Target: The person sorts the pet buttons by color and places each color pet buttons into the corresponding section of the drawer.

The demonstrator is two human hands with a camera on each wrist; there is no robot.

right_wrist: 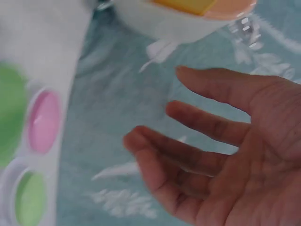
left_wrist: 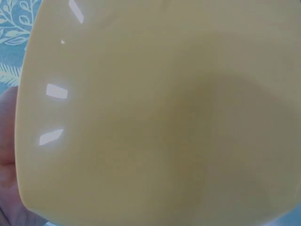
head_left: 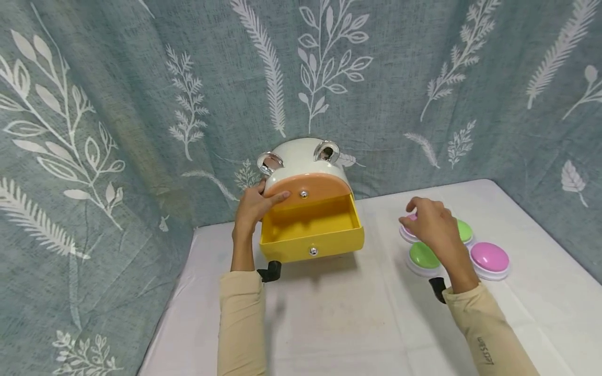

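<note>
A small two-drawer cabinet with a white rounded top (head_left: 301, 152) and two silvery ring-shaped ears stands against the curtain. Its yellow lower drawer (head_left: 312, 245) is pulled out, with nothing inside; the orange upper drawer (head_left: 305, 183) is closed. My left hand (head_left: 251, 209) holds the cabinet's left side, thumb across the orange front and other fingers partly hidden behind. The yellow drawer front (left_wrist: 141, 117) fills the left wrist view. My right hand (head_left: 435, 224) hovers with loosely bent fingers and holds nothing, over several round white-based domes, among them a green one (head_left: 423, 256) and a pink one (head_left: 489, 257).
A white cloth covers the table (head_left: 343, 313). Behind and along both sides hangs a blue-green curtain (head_left: 226, 104) with white leaf patterns, close behind the cabinet. Black wrist mounts (head_left: 270, 271) stick out by both sleeves.
</note>
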